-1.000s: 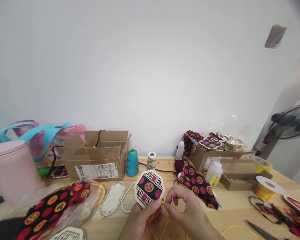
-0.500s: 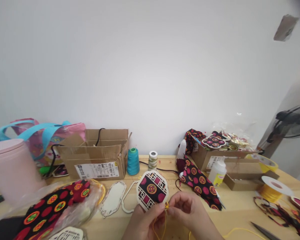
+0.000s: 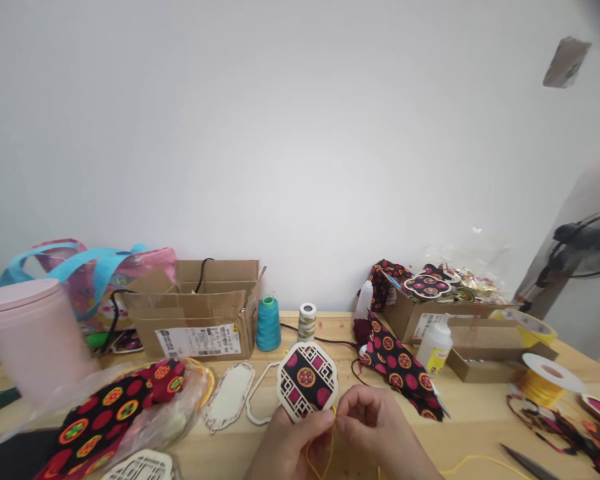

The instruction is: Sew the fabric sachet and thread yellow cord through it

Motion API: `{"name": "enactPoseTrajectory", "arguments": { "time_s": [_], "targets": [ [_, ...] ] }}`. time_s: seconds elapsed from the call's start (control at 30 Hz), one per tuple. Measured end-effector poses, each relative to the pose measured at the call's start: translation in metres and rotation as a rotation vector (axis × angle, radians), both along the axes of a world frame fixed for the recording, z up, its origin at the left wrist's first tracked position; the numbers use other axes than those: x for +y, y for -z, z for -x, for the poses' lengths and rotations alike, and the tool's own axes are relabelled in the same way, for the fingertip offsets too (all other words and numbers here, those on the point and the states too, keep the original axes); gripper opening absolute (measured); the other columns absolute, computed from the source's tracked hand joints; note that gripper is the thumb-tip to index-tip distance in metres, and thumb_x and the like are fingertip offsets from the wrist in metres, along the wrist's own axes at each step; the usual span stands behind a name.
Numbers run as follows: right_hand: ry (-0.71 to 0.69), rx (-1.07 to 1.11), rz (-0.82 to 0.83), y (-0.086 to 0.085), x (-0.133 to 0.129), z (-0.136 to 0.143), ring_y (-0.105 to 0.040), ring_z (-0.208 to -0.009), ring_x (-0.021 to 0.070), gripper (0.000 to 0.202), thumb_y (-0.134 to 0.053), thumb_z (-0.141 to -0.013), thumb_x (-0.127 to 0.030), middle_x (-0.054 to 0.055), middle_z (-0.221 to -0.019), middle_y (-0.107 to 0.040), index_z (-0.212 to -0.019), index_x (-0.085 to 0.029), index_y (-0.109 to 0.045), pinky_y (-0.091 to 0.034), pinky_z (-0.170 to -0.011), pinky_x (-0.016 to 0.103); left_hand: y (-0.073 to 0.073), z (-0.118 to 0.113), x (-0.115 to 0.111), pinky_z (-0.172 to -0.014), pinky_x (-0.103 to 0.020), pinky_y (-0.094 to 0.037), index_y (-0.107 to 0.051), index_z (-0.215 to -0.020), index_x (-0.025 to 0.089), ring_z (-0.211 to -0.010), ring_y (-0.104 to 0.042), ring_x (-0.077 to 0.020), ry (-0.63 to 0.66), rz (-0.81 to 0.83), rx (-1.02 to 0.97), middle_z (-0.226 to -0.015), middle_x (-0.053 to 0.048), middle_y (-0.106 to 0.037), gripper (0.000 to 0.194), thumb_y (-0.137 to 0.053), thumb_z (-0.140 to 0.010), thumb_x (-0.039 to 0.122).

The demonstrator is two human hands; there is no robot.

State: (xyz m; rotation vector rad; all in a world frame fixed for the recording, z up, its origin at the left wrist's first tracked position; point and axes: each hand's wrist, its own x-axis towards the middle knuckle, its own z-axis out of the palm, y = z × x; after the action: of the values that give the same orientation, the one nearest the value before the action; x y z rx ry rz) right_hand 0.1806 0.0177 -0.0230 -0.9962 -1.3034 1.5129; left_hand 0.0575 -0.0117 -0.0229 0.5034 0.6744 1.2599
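Note:
My left hand point(image 3: 300, 441) is closed on the lower edge of a wooden lattice ornament point(image 3: 307, 381), which is backed with dark floral fabric and held upright above the table. Yellow cord point(image 3: 322, 460) comes from the ornament's lower right corner and hangs in a loop below it. Close beside that corner, my right hand point(image 3: 373, 427) pinches the yellow cord between thumb and fingertips. The exact knot at the corner is partly covered by the fingers.
A cardboard box point(image 3: 195, 320), a teal thread cone point(image 3: 269, 325) and a thread spool point(image 3: 307, 320) stand behind. To the right are a glue bottle point(image 3: 436, 343), floral fabric point(image 3: 397, 373), a yellow cord spool point(image 3: 545, 383) and dark pointed scissors point(image 3: 525, 461). Wooden frames point(image 3: 229, 397) lie left.
The yellow cord at the ornament's corner is now more covered by my fingers, which have closed in. The ornament has turned slightly and shifted a little right. The view has shifted slightly.

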Motion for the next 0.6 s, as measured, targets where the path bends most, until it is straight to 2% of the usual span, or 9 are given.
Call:
{"name": "enactPoseTrajectory", "arguments": {
  "time_s": [0.17, 0.23, 0.4, 0.6],
  "targets": [
    [-0.03, 0.098, 0.138, 0.0097, 0.002, -0.0041, -0.041, -0.037, 0.0054, 0.017, -0.07, -0.052, -0.025, -0.005, -0.039, -0.05, -0.051, -0.014, -0.057, -0.026, -0.04, 0.018, -0.0012, 0.0007, -0.0004, -0.059, -0.026, -0.045, -0.063, -0.065, 0.013, -0.055, -0.057, -0.0134, 0.014, -0.035, 0.038, -0.058, -0.003, -0.064, 0.013, -0.072, -0.055, 0.016],
    [-0.034, 0.116, 0.126, 0.0097, 0.0011, -0.0043, -0.042, -0.038, 0.0054, 0.02, -0.071, -0.054, -0.029, -0.005, -0.04, -0.05, -0.054, -0.014, -0.058, -0.027, -0.041, 0.017, -0.0014, 0.0013, -0.0004, -0.06, -0.026, -0.045, -0.064, -0.066, 0.013, -0.058, -0.058, -0.0136, 0.029, -0.06, 0.046, -0.061, -0.003, -0.065, 0.013, -0.071, -0.056, 0.017],
    [-0.057, 0.099, 0.003, 0.003, -0.0013, -0.0014, -0.043, -0.04, 0.0061, 0.029, -0.075, -0.049, -0.034, -0.005, -0.043, -0.052, -0.054, -0.014, -0.055, -0.032, -0.042, 0.018, -0.0048, 0.0014, -0.0011, -0.063, -0.022, -0.046, -0.066, -0.069, 0.012, -0.065, -0.06, -0.0128, 0.018, -0.069, 0.028, -0.067, -0.004, -0.068, 0.016, -0.072, -0.056, 0.016],
    [-0.053, 0.159, 0.104, 0.0041, -0.0035, -0.0051, -0.043, -0.04, 0.0054, 0.023, -0.073, -0.056, -0.03, -0.005, -0.043, -0.052, -0.056, -0.013, -0.057, -0.029, -0.042, 0.017, -0.0068, 0.0002, -0.0027, -0.06, -0.023, -0.046, -0.066, -0.068, 0.012, -0.06, -0.06, -0.013, 0.005, -0.072, 0.048, -0.064, -0.003, -0.067, 0.014, -0.072, -0.056, 0.014]
  ]
}}
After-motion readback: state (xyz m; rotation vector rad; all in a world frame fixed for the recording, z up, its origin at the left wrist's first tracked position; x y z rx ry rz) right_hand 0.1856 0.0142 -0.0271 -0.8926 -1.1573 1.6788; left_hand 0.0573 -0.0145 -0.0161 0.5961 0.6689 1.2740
